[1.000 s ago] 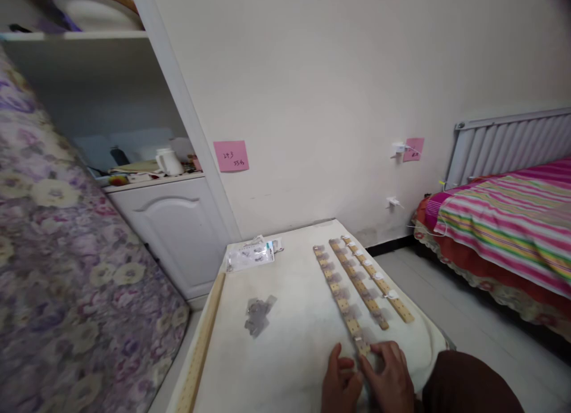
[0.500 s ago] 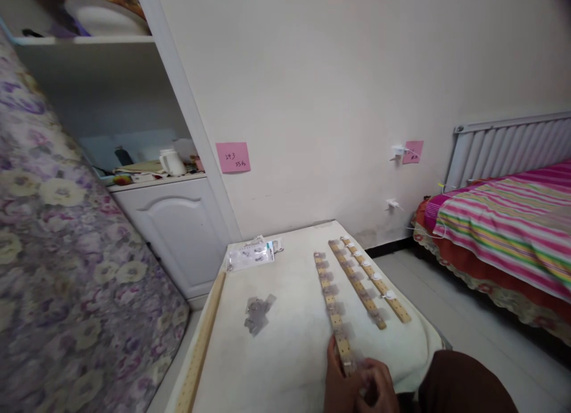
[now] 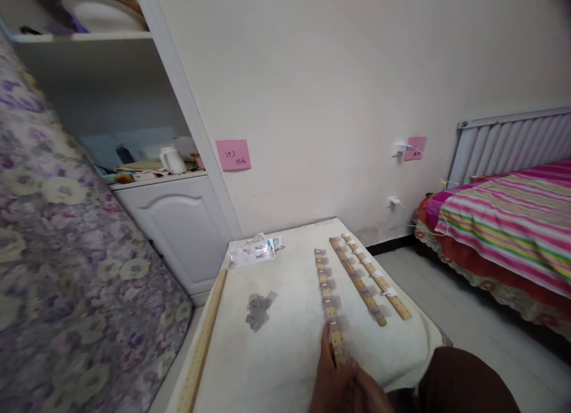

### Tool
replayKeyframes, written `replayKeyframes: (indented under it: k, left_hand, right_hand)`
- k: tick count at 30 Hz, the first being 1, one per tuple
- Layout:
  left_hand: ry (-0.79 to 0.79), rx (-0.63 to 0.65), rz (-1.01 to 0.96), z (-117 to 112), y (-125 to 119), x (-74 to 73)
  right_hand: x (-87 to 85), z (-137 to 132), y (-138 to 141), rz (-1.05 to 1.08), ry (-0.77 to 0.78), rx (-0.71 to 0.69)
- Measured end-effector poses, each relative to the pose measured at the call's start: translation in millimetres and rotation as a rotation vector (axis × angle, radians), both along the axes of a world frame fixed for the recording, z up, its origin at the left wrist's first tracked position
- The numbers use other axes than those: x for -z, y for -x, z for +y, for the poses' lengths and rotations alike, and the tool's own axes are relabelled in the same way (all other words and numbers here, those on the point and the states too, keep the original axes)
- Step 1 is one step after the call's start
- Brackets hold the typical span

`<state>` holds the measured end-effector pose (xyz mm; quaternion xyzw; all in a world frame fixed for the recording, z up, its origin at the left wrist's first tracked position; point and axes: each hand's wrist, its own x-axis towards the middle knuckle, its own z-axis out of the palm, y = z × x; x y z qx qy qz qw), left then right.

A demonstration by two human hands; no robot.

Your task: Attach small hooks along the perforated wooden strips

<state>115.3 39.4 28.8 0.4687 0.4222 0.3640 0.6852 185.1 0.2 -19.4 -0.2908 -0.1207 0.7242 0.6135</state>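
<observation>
My left hand (image 3: pixel 329 374) grips the near end of a narrow wooden strip (image 3: pixel 331 312) with holes, its thumb or a finger lying along the strip's left edge. Small clear plastic pieces with metal bits sit at intervals along that strip. Against the left hand, at the strip's near end, the fingers of my right hand (image 3: pixel 368 394) are pressed together. What they pinch is hidden. A loose pile of clear plastic pieces (image 3: pixel 259 310) lies on the table to the left of my hands.
Two more strips lie to the right: a wooden strip with clear pieces (image 3: pixel 357 279) and a wooden strip with white pieces (image 3: pixel 382 282). A long bare wooden bar (image 3: pixel 203 341) runs along the left edge of the white-covered table (image 3: pixel 281 365). Plastic packets (image 3: pixel 252 252) lie at the back.
My hands and the held strip have shifted slightly left. My right hand has drawn in closer against the left hand at the strip's near end.
</observation>
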Motion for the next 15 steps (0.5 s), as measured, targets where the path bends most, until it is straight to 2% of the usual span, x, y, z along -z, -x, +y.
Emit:
replayKeyframes:
  k: [4,9,15]
  left_hand:
    - [-0.021,-0.053,-0.003,-3,-6,2.8]
    - [-0.053,-0.126,0.133,3,-7,9.4]
    - [-0.132,-0.155,0.261,16,-3,7.6]
  right_hand:
    - [2.4,3,2,0.065,0.003,-0.055]
    - [0.6,2,2,0.068,-0.014,-0.088]
    - [15.7,4,6,0.138,0.021,-0.027]
